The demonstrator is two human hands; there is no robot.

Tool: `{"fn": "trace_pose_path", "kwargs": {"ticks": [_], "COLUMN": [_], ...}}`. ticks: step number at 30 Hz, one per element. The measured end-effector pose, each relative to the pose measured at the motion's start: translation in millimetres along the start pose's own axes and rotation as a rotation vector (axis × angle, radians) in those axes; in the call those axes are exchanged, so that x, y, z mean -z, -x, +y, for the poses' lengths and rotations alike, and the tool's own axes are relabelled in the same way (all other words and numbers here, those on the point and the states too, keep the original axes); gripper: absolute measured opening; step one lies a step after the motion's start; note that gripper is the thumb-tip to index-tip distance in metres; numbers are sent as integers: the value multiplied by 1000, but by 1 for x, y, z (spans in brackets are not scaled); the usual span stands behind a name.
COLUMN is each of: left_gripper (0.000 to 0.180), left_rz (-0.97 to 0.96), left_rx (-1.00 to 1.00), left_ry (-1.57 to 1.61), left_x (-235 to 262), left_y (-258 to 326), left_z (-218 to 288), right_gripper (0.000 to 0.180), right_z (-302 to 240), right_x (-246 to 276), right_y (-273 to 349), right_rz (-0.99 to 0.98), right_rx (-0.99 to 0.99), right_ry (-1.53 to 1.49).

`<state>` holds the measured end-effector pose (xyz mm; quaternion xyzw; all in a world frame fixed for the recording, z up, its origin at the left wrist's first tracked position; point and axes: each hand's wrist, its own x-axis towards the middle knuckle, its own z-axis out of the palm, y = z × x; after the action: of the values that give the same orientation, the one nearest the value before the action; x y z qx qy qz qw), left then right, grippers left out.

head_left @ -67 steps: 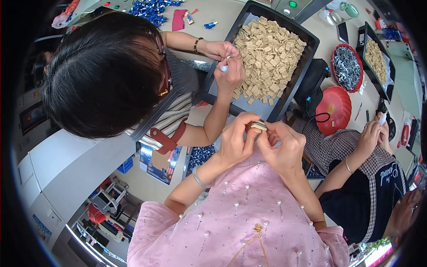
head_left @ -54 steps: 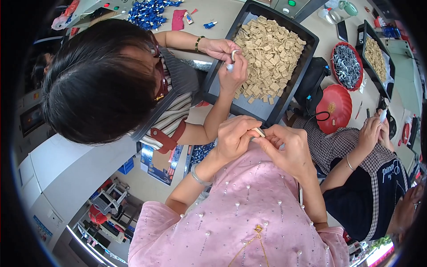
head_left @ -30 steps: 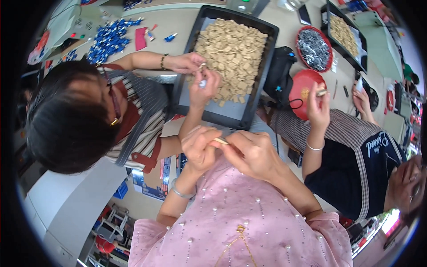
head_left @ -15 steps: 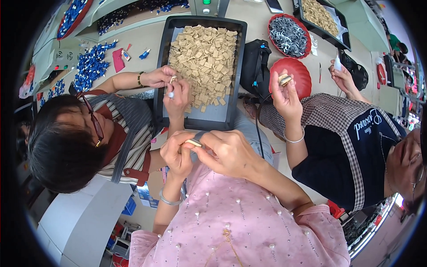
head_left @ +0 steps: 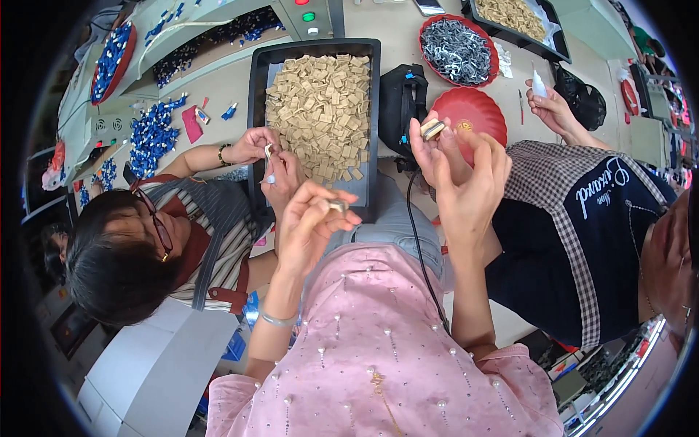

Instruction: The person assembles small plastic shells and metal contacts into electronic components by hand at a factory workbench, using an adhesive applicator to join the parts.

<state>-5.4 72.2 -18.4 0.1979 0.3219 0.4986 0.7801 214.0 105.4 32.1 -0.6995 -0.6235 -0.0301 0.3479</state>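
My left hand [head_left: 309, 229] pinches a small tan-and-grey piece [head_left: 337, 206] between thumb and fingertips, in front of the black tray's near edge. My right hand [head_left: 473, 178] is raised with its fingers apart and nothing seen in it. It overlaps the right co-worker's hand [head_left: 422, 149], which holds a thicker tan piece with a dark layer [head_left: 432, 130]. Small flat tan pieces [head_left: 320, 109] lie heaped in the black tray [head_left: 373, 87].
The left co-worker's hands [head_left: 273, 160] work on a small pale piece over the tray's left side. At right, a co-worker's other hand holds a white bottle [head_left: 538, 86]. A red bowl [head_left: 484, 113], a bowl of grey strips [head_left: 457, 51] and a black bag [head_left: 400, 109] stand beyond.
My hands, together on the small piece before, have parted. The right has swung right and up to the co-worker's hand; the left keeps the piece. The view has shifted slightly.
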Motion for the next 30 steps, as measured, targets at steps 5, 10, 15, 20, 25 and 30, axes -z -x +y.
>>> {"fn": "trace_pose_path", "kwargs": {"ticks": [5,10,15,20,25,30], "left_gripper": [9,9,12,17,19,21], "left_rz": [-82,-136,-83,-88,-96,-278], "left_rx": [106,247,211,217,-133,88], "left_ry": [92,-11,-390,-470,-784,-686], "left_x": [-31,-32,-51,-53,-70,-69], "left_y": [-34,-64,-83,-99,-106,-87], "left_z": [-5,5,6,4,4,35], "right_gripper": [34,35,32,33,39,45], "right_z": [10,10,19,16,1,-23], "right_x": [-17,-15,-17,-17,-3,25], "right_y": [-3,-7,-11,-10,-14,-23], "right_rz": [-69,-99,-148,-134,-78,-314], "right_rx": [-82,-71,-70,-53,95,185], "right_ry": [-40,-107,-182,-245,-210,-411]}}
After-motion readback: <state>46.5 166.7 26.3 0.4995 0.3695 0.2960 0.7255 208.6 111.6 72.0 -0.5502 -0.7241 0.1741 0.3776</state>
